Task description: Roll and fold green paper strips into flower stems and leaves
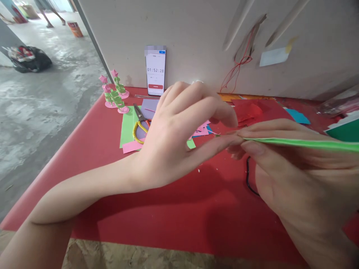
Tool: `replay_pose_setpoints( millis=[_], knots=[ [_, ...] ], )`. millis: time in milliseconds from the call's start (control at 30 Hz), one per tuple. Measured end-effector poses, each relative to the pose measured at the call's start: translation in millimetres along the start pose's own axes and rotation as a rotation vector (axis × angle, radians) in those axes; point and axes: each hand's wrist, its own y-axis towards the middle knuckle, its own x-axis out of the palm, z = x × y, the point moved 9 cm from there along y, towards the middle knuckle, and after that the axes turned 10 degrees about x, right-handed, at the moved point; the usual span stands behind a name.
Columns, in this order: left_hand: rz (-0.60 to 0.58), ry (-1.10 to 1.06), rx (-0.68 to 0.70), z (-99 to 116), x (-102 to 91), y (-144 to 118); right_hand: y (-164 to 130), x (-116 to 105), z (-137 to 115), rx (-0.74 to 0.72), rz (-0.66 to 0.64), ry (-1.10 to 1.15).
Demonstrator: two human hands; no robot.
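one green strip point(305, 143), long axis sideways, tip leftward, right hand point(297, 179) pinching it, left hand point(174, 134), finger closure unclear

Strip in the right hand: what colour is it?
The strip is bright green, best seen in the head view.

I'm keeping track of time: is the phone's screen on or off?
On: the phone is lit, showing 01:52:28 above a red button.

A red table point(157, 224) holds paper flowers point(114, 96) and green paper point(127, 127).
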Motion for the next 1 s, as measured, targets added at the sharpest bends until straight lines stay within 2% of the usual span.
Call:
replay_pose_setpoints(
  millis=[167, 267, 400, 600, 833, 1000],
  knots=[
    [-0.005, -0.205, -0.115, -7, 6.8, -1, 8, -4, 15, 0.179, 0.024, 0.139],
    [0.037, -0.337, -0.168, -8, 11.0, -4, 10, -6, 21, 0.237, 0.038, 0.206],
    [0.082, -0.446, -0.28, -16, 17.2, -11, 8, -6, 25, 0.259, 0.047, 0.202],
    [0.15, -0.515, -0.377, -27, 18.2, -19, 9, -2, 31, 0.258, 0.021, 0.097],
    [0.094, -0.554, -0.409, -31, 25.9, -19, 15, -4, 34, 0.239, 0.03, 0.05],
    [0.057, -0.568, -0.562, -44, 36.4, -28, 21, -6, 40, 0.241, 0.039, 0.061]
  ],
)
